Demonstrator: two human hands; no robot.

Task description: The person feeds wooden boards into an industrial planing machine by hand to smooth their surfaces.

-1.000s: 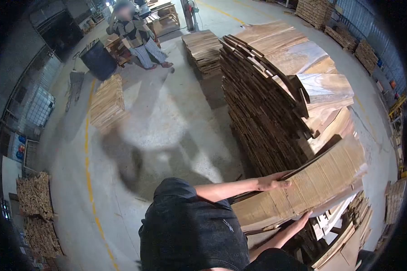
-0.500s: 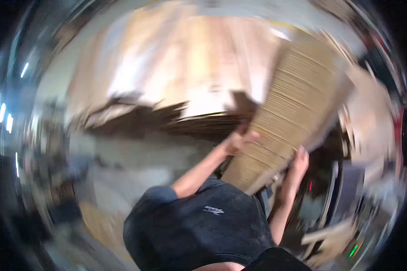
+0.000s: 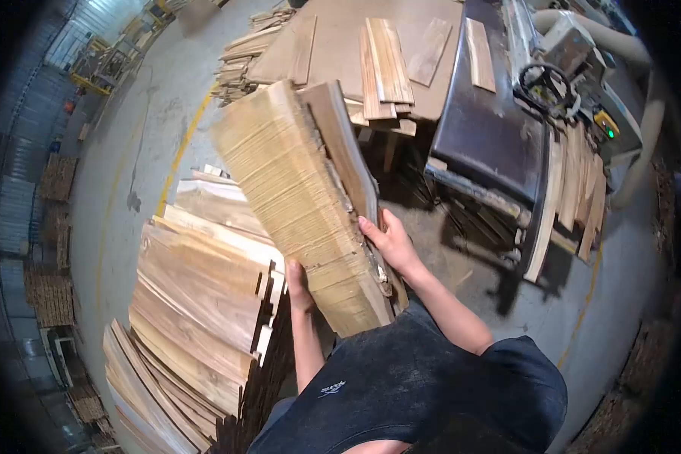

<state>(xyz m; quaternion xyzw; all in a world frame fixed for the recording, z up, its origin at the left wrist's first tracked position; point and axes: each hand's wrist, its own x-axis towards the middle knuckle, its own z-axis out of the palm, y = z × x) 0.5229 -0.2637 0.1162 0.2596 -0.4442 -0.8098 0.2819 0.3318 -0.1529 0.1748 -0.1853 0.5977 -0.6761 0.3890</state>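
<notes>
A wide rough-sawn board [image 3: 287, 181] with saw ridges across its face and a bark edge is held out in front of my body. Against its right side lies a second, darker board [image 3: 337, 129], also with a live edge. My left hand [image 3: 299, 287] is closed on the left edge of the wide board, low down, thumb on the face. My right hand [image 3: 390, 242] grips the right side, its thumb at the bark edge and its fingers around the darker board. Both boards are held tilted, and their undersides are hidden.
A large stack of planks [image 3: 197, 287] stands to the left. Ahead is a table [image 3: 333, 45] with several loose planks [image 3: 386, 64]. At the right is a machine with a dark bed [image 3: 484, 129] and a handwheel [image 3: 545, 83]; strips [image 3: 575, 189] lean beside it.
My body and view have turned right, away from the plank pile towards the table and machine. The boards have come along in both hands.
</notes>
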